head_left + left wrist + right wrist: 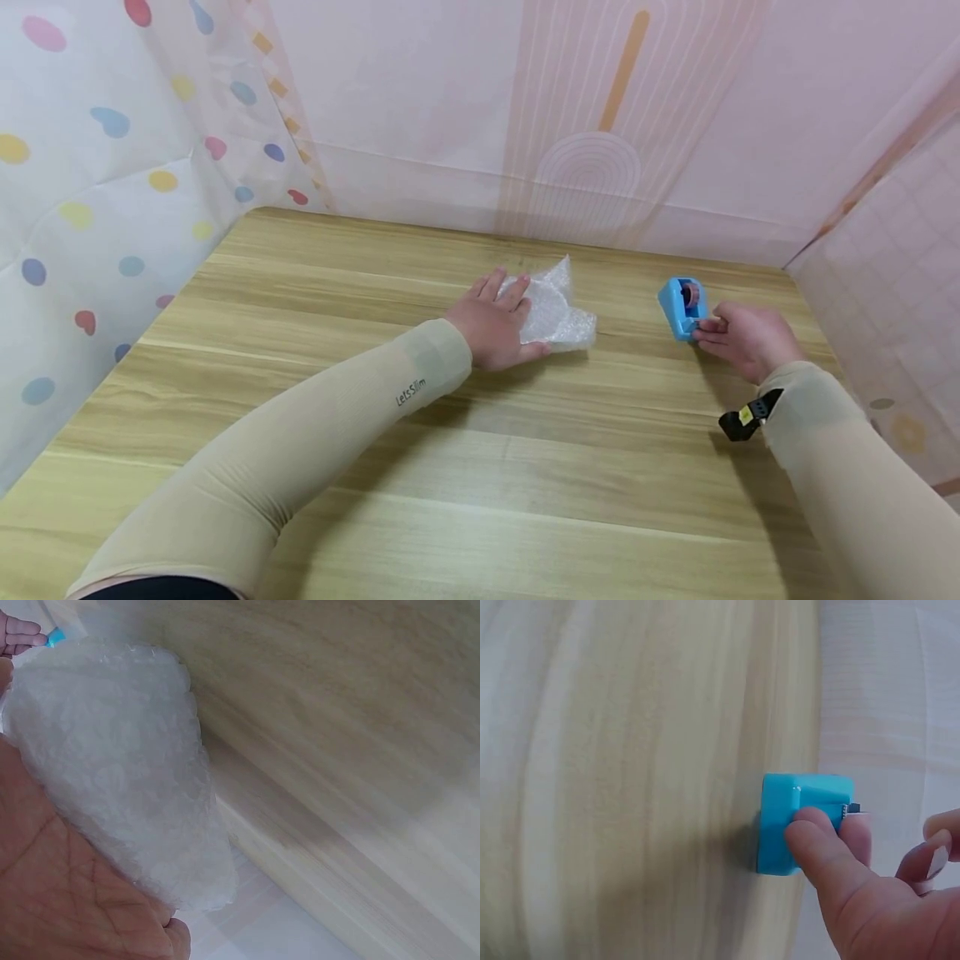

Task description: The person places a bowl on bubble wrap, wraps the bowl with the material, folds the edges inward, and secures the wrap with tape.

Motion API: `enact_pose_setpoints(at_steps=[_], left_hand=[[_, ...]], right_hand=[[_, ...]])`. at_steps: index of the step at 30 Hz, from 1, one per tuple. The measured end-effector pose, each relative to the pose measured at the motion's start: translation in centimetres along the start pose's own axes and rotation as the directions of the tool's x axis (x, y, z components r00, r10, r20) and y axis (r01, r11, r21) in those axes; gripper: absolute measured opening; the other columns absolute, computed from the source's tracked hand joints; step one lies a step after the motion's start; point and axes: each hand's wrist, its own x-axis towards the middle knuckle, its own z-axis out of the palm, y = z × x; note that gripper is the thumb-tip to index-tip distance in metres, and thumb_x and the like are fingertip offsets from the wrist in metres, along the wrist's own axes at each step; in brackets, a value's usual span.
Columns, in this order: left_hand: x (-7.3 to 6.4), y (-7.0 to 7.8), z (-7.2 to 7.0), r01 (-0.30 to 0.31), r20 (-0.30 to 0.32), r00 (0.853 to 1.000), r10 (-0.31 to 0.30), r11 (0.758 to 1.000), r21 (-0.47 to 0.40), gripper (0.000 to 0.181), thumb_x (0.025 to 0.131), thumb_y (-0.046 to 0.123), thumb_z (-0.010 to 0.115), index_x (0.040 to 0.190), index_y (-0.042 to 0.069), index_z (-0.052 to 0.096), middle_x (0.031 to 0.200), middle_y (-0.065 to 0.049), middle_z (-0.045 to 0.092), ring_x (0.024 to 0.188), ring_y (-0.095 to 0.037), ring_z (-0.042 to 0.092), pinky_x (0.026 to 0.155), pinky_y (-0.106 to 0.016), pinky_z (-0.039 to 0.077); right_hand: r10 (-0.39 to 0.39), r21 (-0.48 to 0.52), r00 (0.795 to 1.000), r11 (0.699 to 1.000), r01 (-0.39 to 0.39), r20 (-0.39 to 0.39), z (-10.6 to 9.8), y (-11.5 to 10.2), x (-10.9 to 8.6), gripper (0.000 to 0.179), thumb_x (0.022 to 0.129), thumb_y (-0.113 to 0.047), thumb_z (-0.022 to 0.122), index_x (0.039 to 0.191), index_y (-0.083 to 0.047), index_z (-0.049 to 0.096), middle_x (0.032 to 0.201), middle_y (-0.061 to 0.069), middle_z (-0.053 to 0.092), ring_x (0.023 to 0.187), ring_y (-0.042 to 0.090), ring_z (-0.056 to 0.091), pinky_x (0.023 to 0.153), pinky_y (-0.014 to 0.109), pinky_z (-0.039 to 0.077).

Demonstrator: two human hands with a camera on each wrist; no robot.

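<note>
A bundle of clear bubble wrap (564,321) lies on the table, with something round and pale showing faintly through it. My left hand (498,321) rests on its left side with the fingers spread; the left wrist view has the wrap (124,765) beside the palm (67,885). To the right stands a blue tape dispenser (672,310) carrying a small tape roll (691,295). The thumb and a finger of my right hand (750,340) pinch its front end by the cutter, also seen on the dispenser (778,821) from the right wrist. Any tape end between them is hard to make out.
The wood-grain table (480,483) runs back to a pink patterned curtain (420,92). A dotted sheet (90,208) hangs at the left, and another pale sheet (900,275) borders the right edge. A black wrist camera (742,425) is strapped on my right wrist.
</note>
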Motion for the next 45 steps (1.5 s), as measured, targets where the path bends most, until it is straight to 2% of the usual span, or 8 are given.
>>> enact_pose_setpoints(at_steps=[5, 13, 19, 24, 29, 34, 41, 45], left_hand=[[0.0, 0.0, 0.0, 0.001, 0.002, 1.000, -0.001, 1.000, 0.007, 0.096, 0.102, 0.080, 0.023, 0.169, 0.011, 0.021, 0.179, -0.006, -0.004, 0.165, -0.038, -0.009, 0.135, -0.051, 0.003], [0.1, 0.0, 0.0, 0.000, -0.002, 1.000, 0.000, 1.000, 0.016, 0.096, 0.102, 0.079, 0.023, 0.169, 0.011, 0.021, 0.179, -0.007, -0.003, 0.165, -0.039, -0.008, 0.135, -0.051, 0.003], [0.1, 0.0, 0.0, 0.001, -0.001, 1.000, -0.001, 1.000, 0.006, 0.096, 0.102, 0.079, 0.023, 0.169, 0.010, 0.021, 0.179, -0.007, -0.004, 0.165, -0.039, -0.009, 0.135, -0.051, 0.002], [0.2, 0.0, 0.1, 0.002, -0.009, 1.000, -0.002, 1.000, 0.013, 0.097, 0.102, 0.080, 0.023, 0.169, 0.010, 0.021, 0.179, -0.007, -0.003, 0.165, -0.039, -0.008, 0.135, -0.051, 0.003], [0.2, 0.0, 0.1, 0.002, -0.008, 1.000, -0.001, 1.000, 0.011, 0.096, 0.102, 0.080, 0.023, 0.169, 0.011, 0.021, 0.179, -0.007, -0.003, 0.165, -0.040, -0.008, 0.135, -0.051, 0.003], [0.1, 0.1, 0.0, 0.000, -0.004, 1.000, 0.000, 1.000, 0.015, 0.096, 0.102, 0.079, 0.023, 0.169, 0.010, 0.022, 0.179, -0.007, -0.003, 0.165, -0.040, -0.007, 0.135, -0.051, 0.003], [0.1, 0.1, 0.0, 0.001, -0.004, 1.000, -0.001, 1.000, 0.013, 0.096, 0.102, 0.079, 0.023, 0.169, 0.010, 0.022, 0.179, -0.007, -0.003, 0.165, -0.040, -0.007, 0.135, -0.051, 0.003], [0.0, 0.1, -0.1, 0.002, -0.006, 1.000, -0.002, 1.000, 0.016, 0.096, 0.102, 0.079, 0.023, 0.169, 0.011, 0.022, 0.179, -0.007, -0.002, 0.165, -0.040, -0.006, 0.135, -0.051, 0.003]], right_hand=[[0.001, 0.068, 1.000, 0.998, -0.003, 0.031, 0.0, 0.4, -0.3, 0.014, 0.108, -0.014, 0.037, 0.119, -0.008, 0.043, 0.098, -0.002, 0.066, 0.095, 0.006, 0.072, 0.123, 0.041, 0.036], [-0.023, 0.220, 0.996, 0.976, 0.004, 0.084, -0.3, 1.2, -0.7, 0.013, 0.107, -0.010, 0.038, 0.106, -0.003, 0.049, 0.100, -0.001, 0.068, 0.097, 0.010, 0.074, 0.125, 0.043, 0.030], [-0.007, 0.277, 0.997, 0.961, -0.014, 0.074, -0.3, 1.5, -0.9, 0.012, 0.107, -0.009, 0.036, 0.117, -0.004, 0.042, 0.098, 0.000, 0.065, 0.098, 0.011, 0.073, 0.128, 0.045, 0.026], [0.038, 0.174, 0.998, 0.984, -0.046, 0.052, -0.9, 1.4, -1.1, 0.017, 0.111, -0.022, 0.039, 0.115, -0.007, 0.045, 0.094, -0.002, 0.066, 0.092, 0.009, 0.075, 0.121, 0.040, 0.039], [0.097, 0.013, 0.995, 0.995, -0.097, 0.024, -1.6, 1.4, -1.1, 0.028, 0.113, -0.032, 0.039, 0.106, -0.007, 0.048, 0.089, -0.003, 0.070, 0.085, 0.010, 0.077, 0.091, 0.031, 0.064], [0.146, -0.133, 0.989, 0.981, -0.142, 0.024, -1.8, 1.5, -0.9, 0.025, 0.114, -0.034, 0.036, 0.118, -0.011, 0.047, 0.089, -0.003, 0.069, 0.084, 0.012, 0.072, 0.085, 0.029, 0.064], [0.196, -0.281, 0.972, 0.947, -0.153, 0.129, -1.9, 1.7, -0.6, 0.031, 0.115, -0.032, 0.032, 0.111, -0.006, 0.047, 0.086, -0.005, 0.068, 0.082, 0.009, 0.067, 0.080, 0.025, 0.060], [0.205, -0.329, 0.970, 0.932, -0.152, 0.132, -2.1, 1.8, -0.5, 0.035, 0.114, -0.033, 0.034, 0.109, -0.004, 0.053, 0.084, -0.006, 0.068, 0.080, 0.008, 0.067, 0.077, 0.025, 0.059]])
